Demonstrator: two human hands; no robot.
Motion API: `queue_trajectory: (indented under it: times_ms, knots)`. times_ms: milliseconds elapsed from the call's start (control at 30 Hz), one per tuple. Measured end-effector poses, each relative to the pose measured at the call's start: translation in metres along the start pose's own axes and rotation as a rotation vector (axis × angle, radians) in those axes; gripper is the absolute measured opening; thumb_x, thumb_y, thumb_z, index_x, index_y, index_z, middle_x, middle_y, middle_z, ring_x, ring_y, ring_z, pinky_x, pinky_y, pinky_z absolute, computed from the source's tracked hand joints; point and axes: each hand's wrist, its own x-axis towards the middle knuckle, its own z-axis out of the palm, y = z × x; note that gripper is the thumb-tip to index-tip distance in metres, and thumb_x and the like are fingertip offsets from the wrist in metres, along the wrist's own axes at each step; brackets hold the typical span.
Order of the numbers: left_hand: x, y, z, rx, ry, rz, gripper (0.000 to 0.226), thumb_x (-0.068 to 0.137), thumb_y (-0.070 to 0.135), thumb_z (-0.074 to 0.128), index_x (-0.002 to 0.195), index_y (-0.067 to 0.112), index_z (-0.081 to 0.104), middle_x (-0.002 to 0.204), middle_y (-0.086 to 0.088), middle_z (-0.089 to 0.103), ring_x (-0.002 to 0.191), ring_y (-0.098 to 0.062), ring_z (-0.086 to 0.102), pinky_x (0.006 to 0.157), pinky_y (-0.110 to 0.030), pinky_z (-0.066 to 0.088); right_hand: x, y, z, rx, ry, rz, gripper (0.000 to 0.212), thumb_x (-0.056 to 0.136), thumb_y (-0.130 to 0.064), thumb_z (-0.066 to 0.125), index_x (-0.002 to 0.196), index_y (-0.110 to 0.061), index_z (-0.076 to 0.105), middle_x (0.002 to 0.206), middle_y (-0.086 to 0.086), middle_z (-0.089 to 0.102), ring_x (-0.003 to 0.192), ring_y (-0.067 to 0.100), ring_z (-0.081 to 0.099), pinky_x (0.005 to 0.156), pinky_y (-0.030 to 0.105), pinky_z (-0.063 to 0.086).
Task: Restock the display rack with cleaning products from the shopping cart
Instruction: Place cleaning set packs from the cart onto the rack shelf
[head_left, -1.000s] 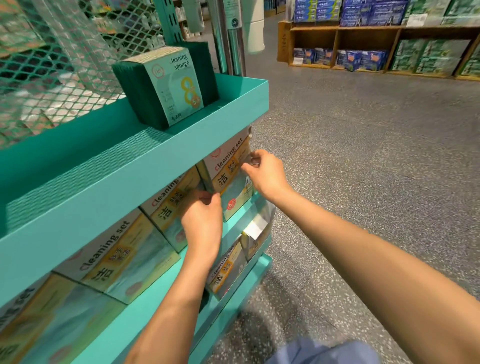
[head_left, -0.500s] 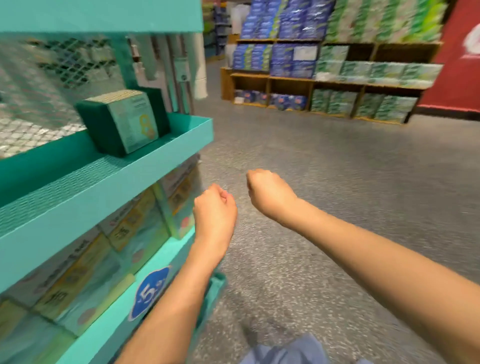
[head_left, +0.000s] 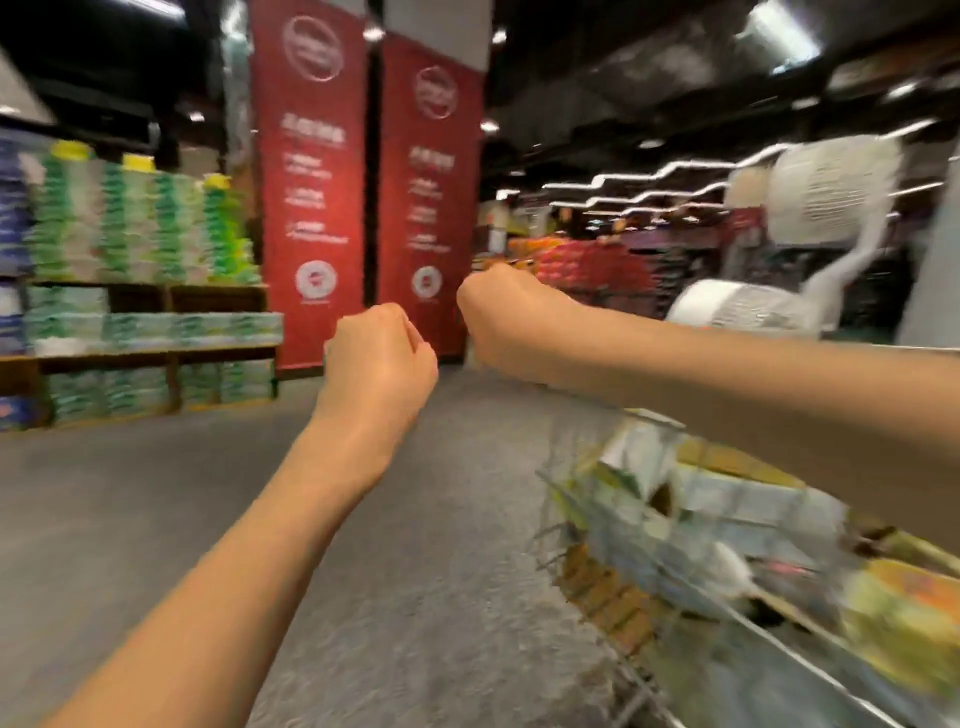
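Observation:
My left hand (head_left: 382, 358) and my right hand (head_left: 501, 317) hang in mid-air in the middle of the view, both with fingers curled and holding nothing. The wire shopping cart (head_left: 623, 603) shows at the lower right, blurred, with several boxed cleaning products (head_left: 727, 509) piled inside. My right forearm crosses above the cart. The teal display rack is out of view.
Grey speckled floor (head_left: 415, 519) stretches ahead. Wooden shelves (head_left: 145, 353) with stacked green and blue packs stand at the left. Two red banners (head_left: 311, 182) hang behind my hands. White fans (head_left: 826, 192) stand at the right, behind the cart.
My view has swung right, away from the teal rack toward the cart. Both hands let go of the boxes on the rack and now float curled and empty.

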Motion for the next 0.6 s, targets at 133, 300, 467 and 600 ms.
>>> queue_trajectory:
  times_ms: [133, 300, 467, 600]
  knots:
    - [-0.011, 0.091, 0.029, -0.16, -0.107, 0.196, 0.011, 0.086, 0.017, 0.058, 0.086, 0.012, 0.068, 0.098, -0.013, 0.069, 0.102, -0.033, 0.059, 0.085, -0.036, 0.044, -0.055, 0.078, -0.038, -0.122, -0.032, 0.177, 0.013, 0.084, 0.001, 0.047, 0.084, -0.001, 0.06, 0.071, 0.007, 0.04, 0.077, 0.031, 0.052, 0.064, 0.031, 0.04]
    - [-0.018, 0.176, 0.04, -0.401, -0.114, 0.368, 0.014, 0.083, 0.016, 0.059, 0.078, 0.012, 0.071, 0.082, -0.006, 0.069, 0.087, -0.027, 0.063, 0.076, -0.03, 0.049, -0.115, 0.16, -0.095, -0.28, 0.002, 0.36, 0.019, 0.086, -0.005, 0.047, 0.069, -0.007, 0.057, 0.068, 0.009, 0.051, 0.071, 0.028, 0.052, 0.063, 0.03, 0.04]
    - [-0.008, 0.222, 0.085, -0.429, -0.308, 0.483, 0.015, 0.086, 0.014, 0.059, 0.085, 0.008, 0.072, 0.082, -0.001, 0.062, 0.081, -0.013, 0.053, 0.071, -0.024, 0.037, -0.194, 0.239, -0.109, -0.213, -0.119, 0.681, 0.011, 0.085, -0.013, 0.061, 0.093, -0.005, 0.064, 0.094, 0.011, 0.062, 0.079, 0.024, 0.057, 0.063, 0.021, 0.04]
    - [0.009, 0.25, 0.142, -0.253, -0.497, 0.655, 0.016, 0.082, 0.01, 0.057, 0.088, 0.003, 0.071, 0.086, -0.014, 0.067, 0.084, -0.029, 0.062, 0.071, -0.033, 0.049, -0.223, 0.255, -0.07, -0.124, -0.122, 0.753, 0.006, 0.081, -0.012, 0.066, 0.075, -0.012, 0.064, 0.068, -0.003, 0.058, 0.06, 0.004, 0.049, 0.051, 0.015, 0.032]
